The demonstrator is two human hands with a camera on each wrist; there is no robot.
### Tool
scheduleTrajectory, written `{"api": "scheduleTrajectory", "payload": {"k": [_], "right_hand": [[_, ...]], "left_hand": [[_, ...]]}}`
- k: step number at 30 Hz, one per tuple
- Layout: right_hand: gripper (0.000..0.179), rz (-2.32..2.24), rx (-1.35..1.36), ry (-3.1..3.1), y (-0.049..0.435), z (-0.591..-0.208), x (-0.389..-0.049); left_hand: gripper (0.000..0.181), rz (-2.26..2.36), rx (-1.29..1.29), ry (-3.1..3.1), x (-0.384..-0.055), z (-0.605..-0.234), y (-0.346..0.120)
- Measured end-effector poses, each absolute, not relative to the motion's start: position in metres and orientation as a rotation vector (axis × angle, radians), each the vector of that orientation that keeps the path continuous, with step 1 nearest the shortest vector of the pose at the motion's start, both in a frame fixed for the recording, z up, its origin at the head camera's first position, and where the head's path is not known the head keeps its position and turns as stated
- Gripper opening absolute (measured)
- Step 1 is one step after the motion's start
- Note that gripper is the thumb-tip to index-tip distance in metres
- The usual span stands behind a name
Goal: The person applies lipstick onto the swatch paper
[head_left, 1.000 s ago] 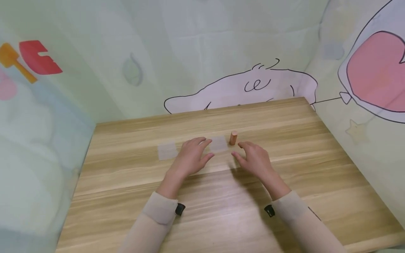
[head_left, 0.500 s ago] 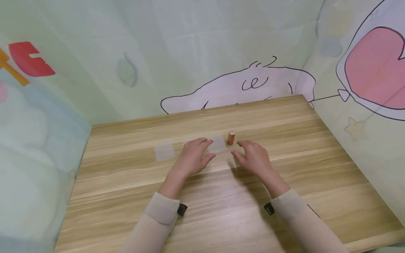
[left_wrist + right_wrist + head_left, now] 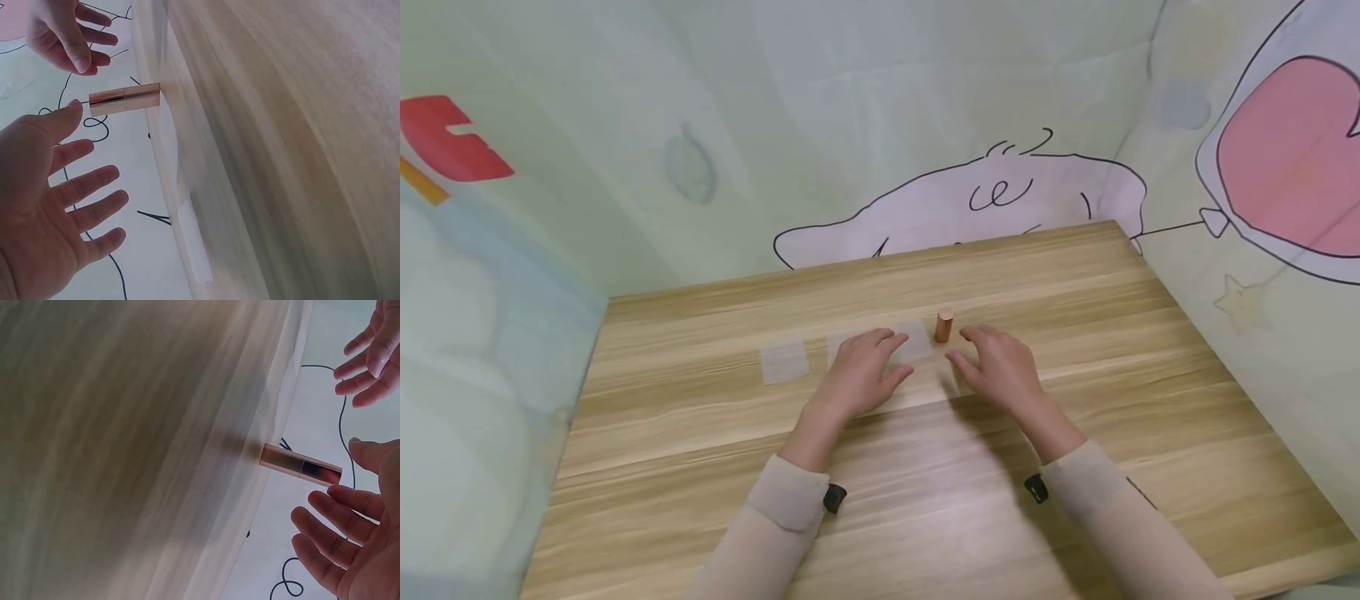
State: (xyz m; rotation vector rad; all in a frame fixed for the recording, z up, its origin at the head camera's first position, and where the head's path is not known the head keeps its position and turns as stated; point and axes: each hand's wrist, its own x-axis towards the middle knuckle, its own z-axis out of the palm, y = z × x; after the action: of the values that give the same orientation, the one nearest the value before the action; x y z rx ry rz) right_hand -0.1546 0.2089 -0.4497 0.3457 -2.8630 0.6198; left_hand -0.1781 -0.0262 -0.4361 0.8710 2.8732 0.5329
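Copper-coloured tube: the small tube (image 3: pixel 943 326) is stood upright on the desk (image 3: pixel 880 450), just beside the right edge of the right-hand sheet (image 3: pixel 913 340); a shiny surface and a seam around its middle are shown in both wrist views.
Right hand: the right hand (image 3: pixel 1000 368) is held near the tube, on its right side and apart from it; it is left released, with the thumb and fingers spread and slightly bent.
Left hand: the left hand (image 3: pixel 861 372) is held released as well, fingers parted, well apart from the tube, on its other side; the palm is turned toward the right hand.
Pale squares: three thin sheets are laid in a row; the middle sheet (image 3: pixel 837 343) is partly hidden by the left hand, and the left-hand sheet (image 3: pixel 784 360) is seen whole.
Sleeves: both forearms are covered by pale sleeves (image 3: pixel 752 533), and a small black piece (image 3: pixel 834 498) is seen at each cuff.
Backdrop: the desk is bordered by a printed backdrop (image 3: pixel 850 108), on which a balloon (image 3: pixel 1285 158) and a star (image 3: pixel 1242 302) are drawn.
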Motion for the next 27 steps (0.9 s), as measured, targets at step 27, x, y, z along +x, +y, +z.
{"api": "scheduleTrajectory", "payload": {"k": [27], "right_hand": [[0.046,0.609,0.295,-2.944,0.218,-0.464,-0.174]], "left_hand": [[0.052,0.437,0.971,2.868,-0.205,-0.433,-0.005]]}}
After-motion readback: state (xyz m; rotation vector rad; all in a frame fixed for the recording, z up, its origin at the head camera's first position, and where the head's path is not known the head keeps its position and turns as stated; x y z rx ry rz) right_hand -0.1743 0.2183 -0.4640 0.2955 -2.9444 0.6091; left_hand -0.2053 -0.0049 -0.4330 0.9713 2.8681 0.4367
